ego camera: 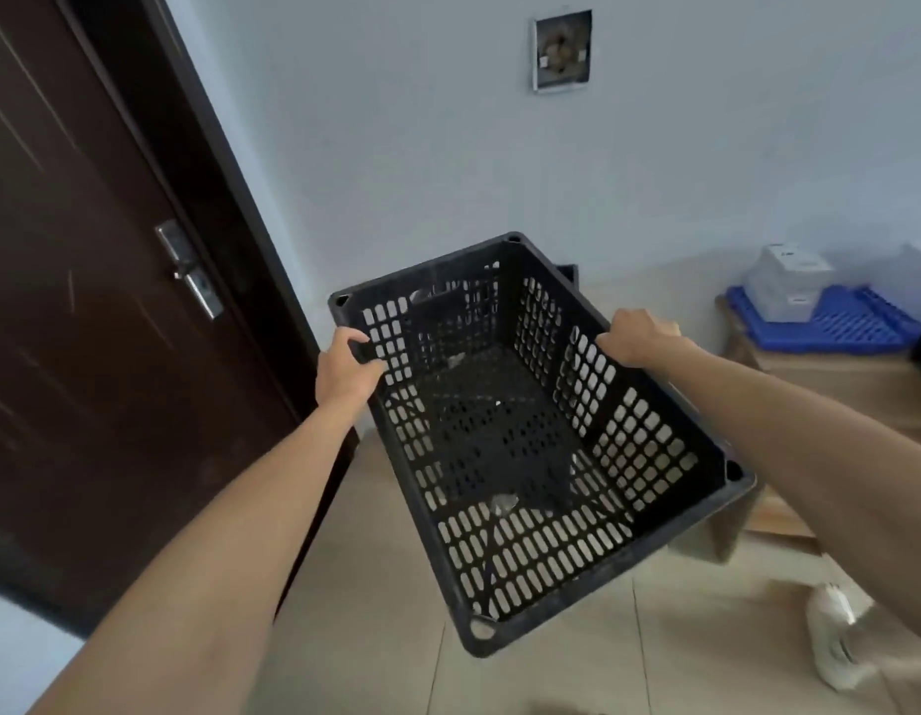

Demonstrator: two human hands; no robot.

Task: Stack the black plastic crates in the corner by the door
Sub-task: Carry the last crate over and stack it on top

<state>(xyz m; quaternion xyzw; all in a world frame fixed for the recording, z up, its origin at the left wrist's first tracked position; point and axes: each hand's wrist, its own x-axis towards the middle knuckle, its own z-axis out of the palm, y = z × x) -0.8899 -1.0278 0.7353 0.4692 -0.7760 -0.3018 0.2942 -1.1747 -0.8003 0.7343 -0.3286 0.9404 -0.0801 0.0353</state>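
A black plastic crate [649, 441] with perforated walls hangs in the air in front of me, tilted, its open top facing me. My left hand [345, 369] grips its left rim, fingers curled over the edge. My right hand [636, 337] grips the right rim from above. Behind the crate's far corner, a small piece of another black crate [567, 275] shows against the wall; the rest of it is hidden. The held crate is above the floor corner between the dark brown door [87, 327] and the pale wall.
The door with a metal handle [192, 273] fills the left. At the right stands a cardboard box [830, 384] carrying a blue tray [835, 327] and a white container [786, 281]. A white shoe [835, 637] is on the tiled floor at lower right.
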